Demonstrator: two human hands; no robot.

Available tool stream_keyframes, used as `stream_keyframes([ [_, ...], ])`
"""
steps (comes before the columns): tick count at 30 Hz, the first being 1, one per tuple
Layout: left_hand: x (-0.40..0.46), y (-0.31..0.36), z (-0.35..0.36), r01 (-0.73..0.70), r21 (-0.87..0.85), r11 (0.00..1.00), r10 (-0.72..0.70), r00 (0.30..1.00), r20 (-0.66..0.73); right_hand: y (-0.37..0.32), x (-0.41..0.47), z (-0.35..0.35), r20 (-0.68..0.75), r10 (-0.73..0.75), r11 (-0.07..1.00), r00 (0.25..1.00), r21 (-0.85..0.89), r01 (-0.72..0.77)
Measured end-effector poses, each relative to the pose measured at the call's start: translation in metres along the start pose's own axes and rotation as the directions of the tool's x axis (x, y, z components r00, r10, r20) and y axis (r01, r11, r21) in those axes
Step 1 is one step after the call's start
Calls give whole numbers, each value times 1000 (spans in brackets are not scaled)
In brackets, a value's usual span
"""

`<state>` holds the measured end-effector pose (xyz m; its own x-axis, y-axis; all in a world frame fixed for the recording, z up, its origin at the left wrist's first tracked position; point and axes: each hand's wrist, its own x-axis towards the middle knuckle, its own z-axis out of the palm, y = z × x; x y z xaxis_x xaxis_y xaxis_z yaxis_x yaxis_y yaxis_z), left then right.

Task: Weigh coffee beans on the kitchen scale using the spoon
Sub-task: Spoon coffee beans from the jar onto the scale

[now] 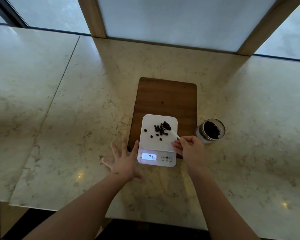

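one white scale, one wooden board, one glass jar, one white spoon, two hands: left hand, right hand. loose coffee beans on the scale: perhaps fifteen, clustered and hard to separate.

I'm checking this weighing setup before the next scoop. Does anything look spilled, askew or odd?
The coffee beans lie loose and scattered straight on the scale platform, with no cup or bowl under them; one bean sits apart near the left edge. The scale also overhangs the wooden board, its front end off the board's near edge.
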<state>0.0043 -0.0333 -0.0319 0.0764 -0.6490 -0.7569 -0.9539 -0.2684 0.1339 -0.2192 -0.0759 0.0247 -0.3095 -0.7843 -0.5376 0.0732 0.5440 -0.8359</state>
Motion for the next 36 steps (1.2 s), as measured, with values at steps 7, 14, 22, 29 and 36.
stream_keyframes([
  [7,0,0,1,0,1,1000,0,1000,-2,5,0,-2,-12,-36,999,999,-37,35],
  [14,2,-1,3,-7,3,1000,7,1000,-14,5,-1,-2,-18,-42,999,999,-31,41],
  [22,3,-2,4,-8,9,1000,8,1000,-23,5,-3,-3,-24,-58,998,998,-29,57],
  [29,3,-2,5,-14,1,1000,14,999,-31,5,-6,-7,-50,-64,998,997,-10,63],
  [36,4,-2,5,-14,4,1000,14,999,-36,5,-9,-7,-66,-82,995,994,59,86],
])
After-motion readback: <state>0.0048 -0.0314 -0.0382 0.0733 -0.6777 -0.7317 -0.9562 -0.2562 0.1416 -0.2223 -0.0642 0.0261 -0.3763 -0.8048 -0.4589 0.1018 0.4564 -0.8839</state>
